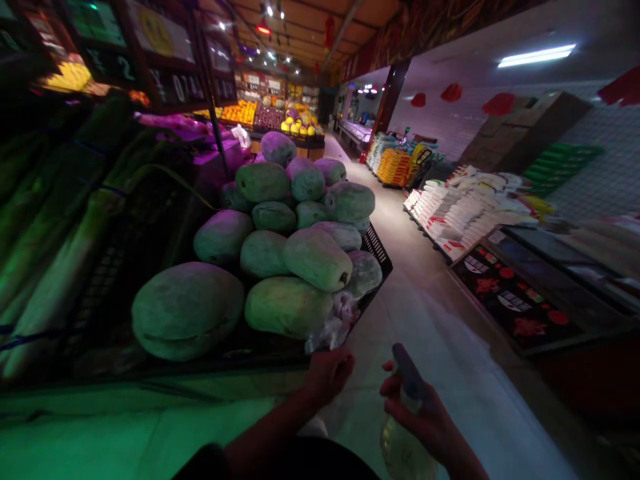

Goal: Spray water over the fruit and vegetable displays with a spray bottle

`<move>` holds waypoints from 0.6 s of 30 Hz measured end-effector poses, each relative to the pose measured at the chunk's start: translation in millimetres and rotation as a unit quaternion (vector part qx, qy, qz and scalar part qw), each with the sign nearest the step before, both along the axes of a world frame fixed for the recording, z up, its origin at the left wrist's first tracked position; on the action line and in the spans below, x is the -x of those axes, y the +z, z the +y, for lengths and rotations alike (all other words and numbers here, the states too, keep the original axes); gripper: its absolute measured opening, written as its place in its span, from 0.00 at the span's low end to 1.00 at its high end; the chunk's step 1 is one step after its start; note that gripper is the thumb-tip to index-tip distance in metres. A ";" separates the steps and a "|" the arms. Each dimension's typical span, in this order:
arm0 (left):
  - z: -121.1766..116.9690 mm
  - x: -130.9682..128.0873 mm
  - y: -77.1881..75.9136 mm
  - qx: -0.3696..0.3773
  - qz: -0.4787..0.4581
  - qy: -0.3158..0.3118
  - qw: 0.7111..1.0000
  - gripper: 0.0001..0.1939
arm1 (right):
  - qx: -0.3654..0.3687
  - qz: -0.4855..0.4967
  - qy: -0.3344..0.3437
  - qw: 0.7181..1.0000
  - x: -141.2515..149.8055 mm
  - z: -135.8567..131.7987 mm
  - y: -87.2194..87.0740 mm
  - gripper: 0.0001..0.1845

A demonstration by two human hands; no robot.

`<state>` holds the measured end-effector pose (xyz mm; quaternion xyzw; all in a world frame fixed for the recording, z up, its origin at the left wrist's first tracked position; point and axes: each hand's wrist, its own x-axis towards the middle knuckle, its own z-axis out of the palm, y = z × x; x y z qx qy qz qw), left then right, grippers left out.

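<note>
My right hand [425,417] is closed around a clear spray bottle [404,445] with a dark nozzle on top, held low at the bottom of the view. My left hand [327,373] is curled shut at the front edge of a black crate [376,248], touching crumpled clear plastic [333,327] that hangs there; what it grips is unclear. The crate holds several large pale green winter melons [287,303], piled high just beyond both hands.
Long green vegetables [55,227] lie stacked at the left. An aisle [435,333] runs ahead on the right, lined with stacked white sacks [465,213], a chest freezer [540,293] and yellow bags [395,167]. Fruit displays [295,123] stand far back.
</note>
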<state>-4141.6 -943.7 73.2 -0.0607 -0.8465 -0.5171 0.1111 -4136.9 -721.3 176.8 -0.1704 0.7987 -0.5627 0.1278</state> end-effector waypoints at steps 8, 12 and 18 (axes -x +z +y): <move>36.8 13.6 -2.0 -0.046 -0.107 0.028 0.993 0.18 | -0.034 0.009 0.070 0.997 71.8 -1.7 -8.8 0.19; 59.3 51.2 -0.7 -0.078 -0.172 -0.018 0.982 0.12 | -0.006 0.034 -0.081 0.996 139.5 22.3 -11.2 0.21; 102.5 139.0 12.7 -0.169 -0.139 -0.020 0.976 0.13 | -0.012 0.016 -0.046 0.999 244.3 51.0 16.4 0.24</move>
